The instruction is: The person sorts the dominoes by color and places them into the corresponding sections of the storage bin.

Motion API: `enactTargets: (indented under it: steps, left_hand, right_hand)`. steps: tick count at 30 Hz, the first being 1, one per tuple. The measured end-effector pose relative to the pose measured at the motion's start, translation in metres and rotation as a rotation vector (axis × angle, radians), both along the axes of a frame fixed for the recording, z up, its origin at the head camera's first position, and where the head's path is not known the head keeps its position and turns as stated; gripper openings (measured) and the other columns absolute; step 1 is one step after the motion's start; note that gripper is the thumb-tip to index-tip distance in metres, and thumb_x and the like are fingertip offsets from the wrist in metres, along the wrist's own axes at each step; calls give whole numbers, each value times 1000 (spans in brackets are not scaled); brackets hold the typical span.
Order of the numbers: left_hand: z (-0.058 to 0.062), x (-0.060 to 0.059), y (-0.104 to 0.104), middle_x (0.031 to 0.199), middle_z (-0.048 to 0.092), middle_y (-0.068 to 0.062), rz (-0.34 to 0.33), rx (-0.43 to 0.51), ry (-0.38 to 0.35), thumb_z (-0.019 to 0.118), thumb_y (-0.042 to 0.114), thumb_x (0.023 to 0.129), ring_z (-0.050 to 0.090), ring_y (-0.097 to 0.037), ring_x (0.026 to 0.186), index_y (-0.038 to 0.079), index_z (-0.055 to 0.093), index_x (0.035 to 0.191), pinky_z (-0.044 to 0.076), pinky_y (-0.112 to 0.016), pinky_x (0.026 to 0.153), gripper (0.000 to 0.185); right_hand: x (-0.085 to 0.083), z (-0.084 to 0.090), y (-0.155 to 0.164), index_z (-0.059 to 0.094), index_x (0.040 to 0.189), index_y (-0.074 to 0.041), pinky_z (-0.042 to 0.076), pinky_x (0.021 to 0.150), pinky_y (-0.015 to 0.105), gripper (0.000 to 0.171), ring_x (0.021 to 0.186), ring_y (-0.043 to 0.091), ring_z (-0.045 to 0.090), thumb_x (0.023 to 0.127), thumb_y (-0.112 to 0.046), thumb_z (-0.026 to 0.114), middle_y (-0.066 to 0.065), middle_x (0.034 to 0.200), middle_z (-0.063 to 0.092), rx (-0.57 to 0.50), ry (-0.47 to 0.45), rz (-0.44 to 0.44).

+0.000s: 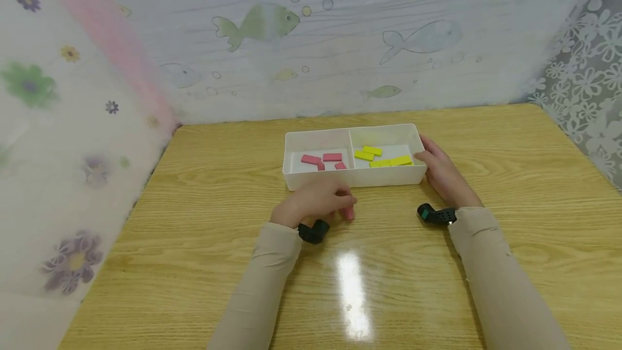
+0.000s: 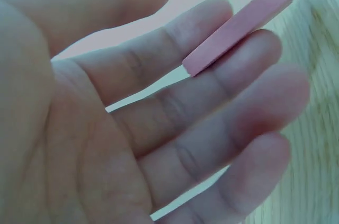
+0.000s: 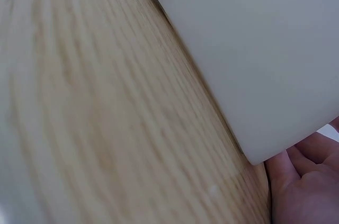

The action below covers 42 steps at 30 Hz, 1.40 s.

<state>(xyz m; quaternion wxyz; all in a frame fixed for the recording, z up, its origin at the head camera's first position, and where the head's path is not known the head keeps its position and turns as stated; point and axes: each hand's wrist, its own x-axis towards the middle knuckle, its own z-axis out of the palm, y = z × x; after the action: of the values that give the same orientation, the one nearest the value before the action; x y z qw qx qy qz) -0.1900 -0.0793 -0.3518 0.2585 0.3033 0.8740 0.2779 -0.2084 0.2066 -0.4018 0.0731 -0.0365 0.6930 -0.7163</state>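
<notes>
Near tray (image 1: pixel 291 174) front wall, on tabletop (image 1: pixel 194 220): left hand (image 1: pixel 316 201) holding one pink block (image 2: pixel 238 25). Left wrist view: fingers (image 2: pixel 212 102) only loosely bent, block lying across index and middle fingers, thumb above but not seen pressing on it. Hold loose, more a resting than a pinch.

Right of tray: right hand (image 1: pixel 439 169) against the right end wall, fingers laid along it, relaxed, not curled round anything. Right wrist view: palm edge (image 3: pixel 302 181) just beside tray corner (image 3: pixel 254 155); contact itself hard to confirm there.

Inside tray: left compartment, pink blocks (image 1: pixel 323 160), some flat, one or two tilted. Right compartment, yellow blocks (image 1: pixel 381 156), flat, close together. Divider between, upright.

Risks, judged:
- Block slipping off fingers onto tabletop, since no firm thumb pressure visible.
- Block landing over divider among yellow ones if released from too far right; held block sits near the divider line.
- Tray sliding left if right hand presses harder; nothing seen bracing the left end.
- Tilted pink blocks jostled by a new one landing on them.
</notes>
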Motion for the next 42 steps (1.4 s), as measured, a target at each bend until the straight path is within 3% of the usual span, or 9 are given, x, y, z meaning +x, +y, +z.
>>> enactTargets:
  steps: [5, 13, 18, 24, 30, 37, 42]
  left_hand:
    - [1, -4, -2, 77, 65, 6, -43, 44, 47, 49, 30, 91, 59, -17, 66, 20, 67, 77, 45, -26, 61, 24]
    - [8, -5, -7, 88, 64, 5, 9, 114, 55, 47, 34, 91, 59, -16, 71, 25, 66, 88, 45, -27, 65, 21]
    - [13, -8, -14, 88, 64, 4, 97, 219, 123, 47, 37, 91, 57, -15, 75, 26, 65, 89, 44, -28, 68, 21]
    - [14, -12, -17, 91, 64, 10, 279, 354, 202, 46, 35, 92, 55, -12, 85, 27, 62, 102, 45, -28, 70, 20]
    - [14, -13, -17, 102, 61, 6, 357, 468, 112, 30, 23, 95, 54, -17, 96, 23, 59, 110, 47, -41, 71, 32]
    - [10, -15, -19, 113, 56, 6, 397, 435, 109, 23, 19, 90, 51, -20, 91, 31, 55, 119, 49, -40, 66, 45]
    - [2, -18, -20, 115, 55, 5, 410, 334, 164, 24, 19, 89, 55, -18, 79, 33, 53, 122, 48, -32, 62, 46]
  right_hand:
    - [1, 1, 1, 10, 145, -21, 10, 105, 42, 55, 133, 12, 7, 96, -15, 35, -4, 148, 6, 10, -1, -2]
    - [2, 0, 1, 10, 145, -21, 10, 105, 42, 55, 133, 12, 6, 96, -14, 35, -4, 148, 6, 6, 4, 4]
    - [1, 0, 2, 10, 145, -19, 10, 105, 41, 55, 132, 12, 7, 96, -14, 35, -3, 148, 7, 0, 10, 1]
    - [0, -2, 3, 11, 144, -21, 10, 105, 41, 55, 132, 11, 8, 96, -15, 36, -4, 148, 8, 4, 14, 3]
    - [1, -1, 2, 10, 145, -20, 10, 105, 40, 55, 132, 11, 7, 96, -15, 36, -3, 148, 7, 0, 13, 1]
    - [1, -1, 3, 11, 145, -19, 9, 105, 41, 54, 132, 12, 7, 96, -15, 35, -3, 148, 8, 2, 22, 3]
    - [1, -2, 2, 11, 144, -19, 10, 105, 41, 54, 132, 13, 8, 96, -15, 35, -2, 148, 8, 0, 17, 7]
